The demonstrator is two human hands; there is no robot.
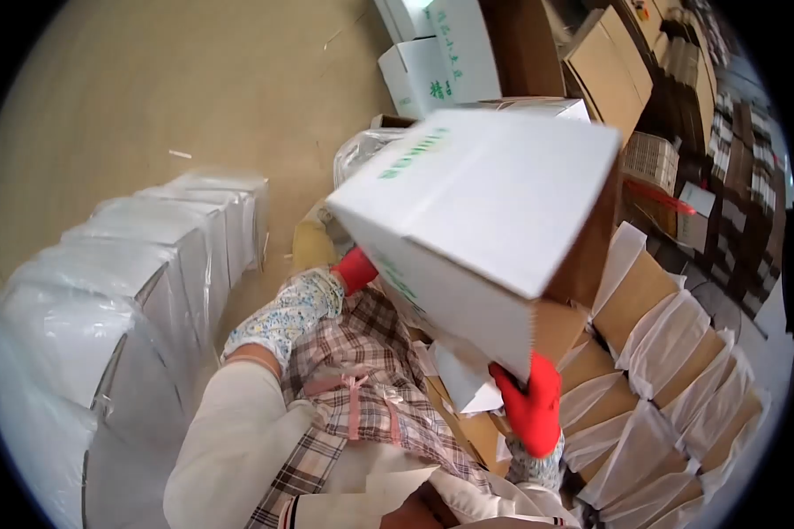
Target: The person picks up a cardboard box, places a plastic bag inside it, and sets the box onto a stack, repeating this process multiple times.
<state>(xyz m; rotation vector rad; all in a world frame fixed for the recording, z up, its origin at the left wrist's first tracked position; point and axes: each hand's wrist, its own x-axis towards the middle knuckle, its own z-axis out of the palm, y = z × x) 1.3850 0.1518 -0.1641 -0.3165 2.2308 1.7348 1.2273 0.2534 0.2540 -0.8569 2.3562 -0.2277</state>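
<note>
A white cardboard box (pixel 485 194) with green print is tilted in front of my body, brown on its open side at the right. My left hand (pixel 355 270), in a red glove below a floral sleeve cover, grips its near left side; the box hides most of those fingers. At the lower right corner, the red-gloved fingers of my right hand (pixel 534 404) close on the box's edge. Whatever lies inside the box cannot be seen from here.
Wrapped white boxes (pixel 123 273) in clear plastic stand in a row at left. Several brown cartons with white liners (pixel 653 353) fill the right. White boxes with green writing (pixel 454 66) stand at the top, near a plastic crate (pixel 650 161). Tan floor (pixel 185 97) shows at upper left.
</note>
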